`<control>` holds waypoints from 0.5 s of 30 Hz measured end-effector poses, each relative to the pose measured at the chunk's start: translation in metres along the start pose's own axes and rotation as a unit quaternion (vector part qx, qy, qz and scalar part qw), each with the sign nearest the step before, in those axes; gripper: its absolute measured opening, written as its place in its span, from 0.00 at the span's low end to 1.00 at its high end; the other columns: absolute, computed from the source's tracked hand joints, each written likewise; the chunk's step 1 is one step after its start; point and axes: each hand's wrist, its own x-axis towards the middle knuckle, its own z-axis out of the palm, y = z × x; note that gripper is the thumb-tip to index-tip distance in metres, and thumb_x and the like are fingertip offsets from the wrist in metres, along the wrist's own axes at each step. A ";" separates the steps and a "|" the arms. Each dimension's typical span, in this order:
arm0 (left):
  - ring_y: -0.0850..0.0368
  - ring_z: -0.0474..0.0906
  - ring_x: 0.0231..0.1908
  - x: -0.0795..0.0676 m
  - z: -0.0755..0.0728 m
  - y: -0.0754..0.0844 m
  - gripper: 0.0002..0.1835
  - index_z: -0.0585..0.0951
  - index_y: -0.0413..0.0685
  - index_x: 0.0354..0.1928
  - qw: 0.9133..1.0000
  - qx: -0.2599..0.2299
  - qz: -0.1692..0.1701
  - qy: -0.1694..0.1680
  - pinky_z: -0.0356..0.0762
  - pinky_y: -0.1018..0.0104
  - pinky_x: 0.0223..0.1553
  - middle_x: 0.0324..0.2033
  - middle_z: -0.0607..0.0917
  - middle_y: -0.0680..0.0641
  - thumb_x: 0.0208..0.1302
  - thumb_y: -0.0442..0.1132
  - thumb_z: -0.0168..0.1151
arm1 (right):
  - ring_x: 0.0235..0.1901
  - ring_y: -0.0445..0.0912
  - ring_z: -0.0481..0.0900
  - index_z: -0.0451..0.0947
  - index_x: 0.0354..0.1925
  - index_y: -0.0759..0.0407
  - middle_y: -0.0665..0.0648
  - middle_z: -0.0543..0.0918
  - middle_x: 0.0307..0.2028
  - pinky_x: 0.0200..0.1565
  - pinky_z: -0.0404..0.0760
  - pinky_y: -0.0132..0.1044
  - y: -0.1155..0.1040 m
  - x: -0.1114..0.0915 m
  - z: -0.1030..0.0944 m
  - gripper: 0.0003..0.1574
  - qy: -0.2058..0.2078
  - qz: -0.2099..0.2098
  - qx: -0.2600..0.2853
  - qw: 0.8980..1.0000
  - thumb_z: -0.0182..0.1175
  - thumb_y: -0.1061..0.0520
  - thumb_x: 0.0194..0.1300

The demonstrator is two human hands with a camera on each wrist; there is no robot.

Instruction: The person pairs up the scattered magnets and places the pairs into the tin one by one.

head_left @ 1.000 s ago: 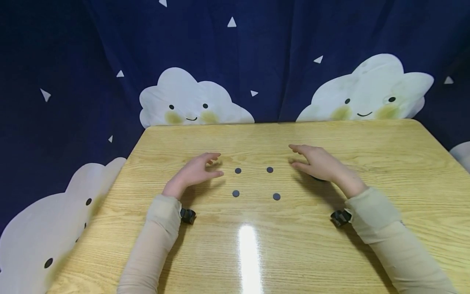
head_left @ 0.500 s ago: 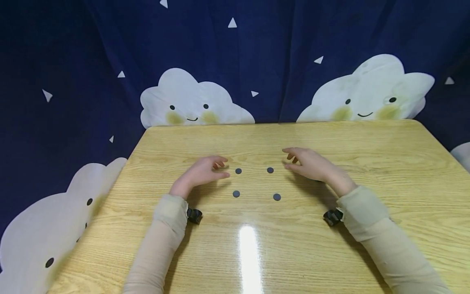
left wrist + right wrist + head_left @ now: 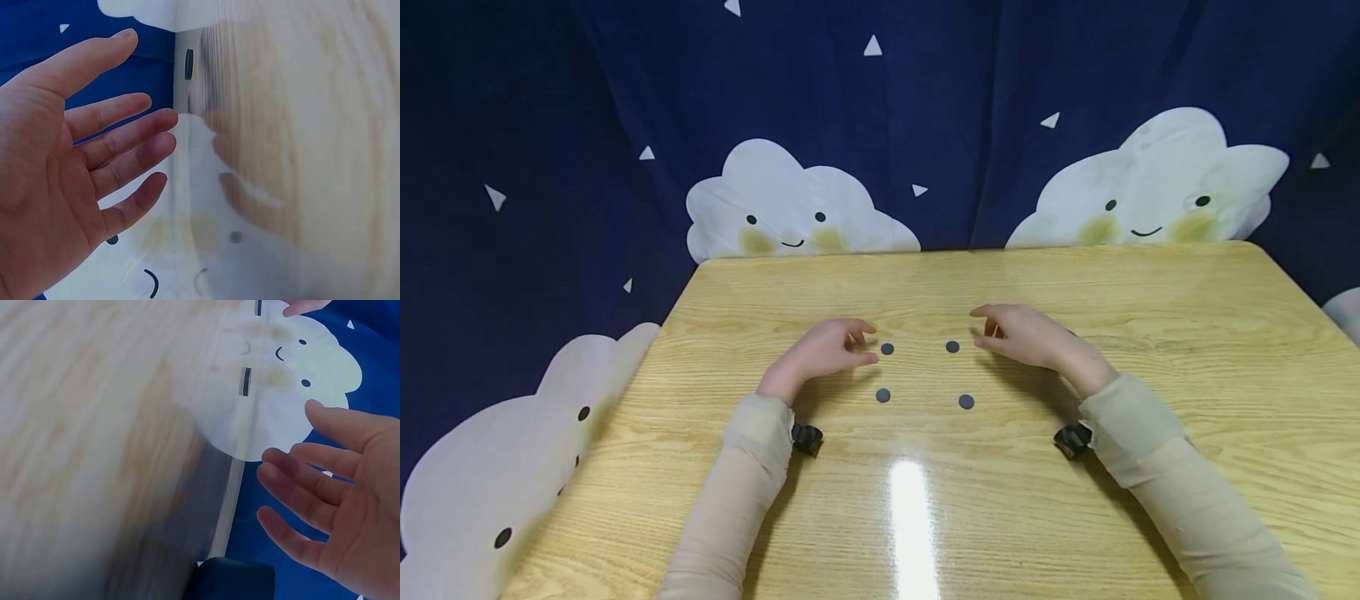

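Several small flat dark grey discs lie apart on the wooden table; among them are a far left disc (image 3: 887, 349), a far right disc (image 3: 952, 347) and a near right disc (image 3: 966, 402). My left hand (image 3: 829, 347) hovers just left of the far left disc, thumb and fingers parted, palm bare in the left wrist view. Opposite it, my right hand (image 3: 1022, 335) hovers right of the far right disc, fingers loosely bent and holding nothing. A dark rounded object (image 3: 234, 578) stands beyond the right hand, mostly hidden behind it in the head view.
The glossy wooden table (image 3: 820, 525) reaches back to a dark blue curtain (image 3: 955, 100) printed with white clouds. Black wrist cameras, one on the left (image 3: 807, 439) and one on the right (image 3: 1072, 441), hang under the sleeves. A bright light reflection crosses the front.
Both hands have moved inward toward the discs, the left one rightward and the right one leftward. Their fingers are slightly more bent. The discs have stayed in place.
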 end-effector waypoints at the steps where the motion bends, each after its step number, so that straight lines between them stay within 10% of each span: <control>1: 0.56 0.78 0.39 0.001 0.001 0.000 0.28 0.73 0.44 0.56 1.000 0.000 0.003 0.000 0.74 0.62 0.43 0.41 0.81 0.45 0.55 0.50 0.63 | 0.36 0.49 0.78 0.65 0.59 0.67 0.59 0.81 0.38 0.42 0.75 0.46 0.000 0.001 0.000 0.31 -0.002 0.000 -0.005 1.000 0.56 0.52 0.63; 15: 0.55 0.76 0.40 0.005 0.004 0.006 0.27 0.75 0.39 0.54 1.000 0.019 0.021 -0.014 0.73 0.61 0.45 0.39 0.81 0.45 0.55 0.47 0.64 | 0.31 0.45 0.75 0.68 0.57 0.65 0.54 0.79 0.32 0.37 0.73 0.43 -0.010 0.014 0.002 0.29 -0.046 0.008 -0.039 0.998 0.58 0.52 0.61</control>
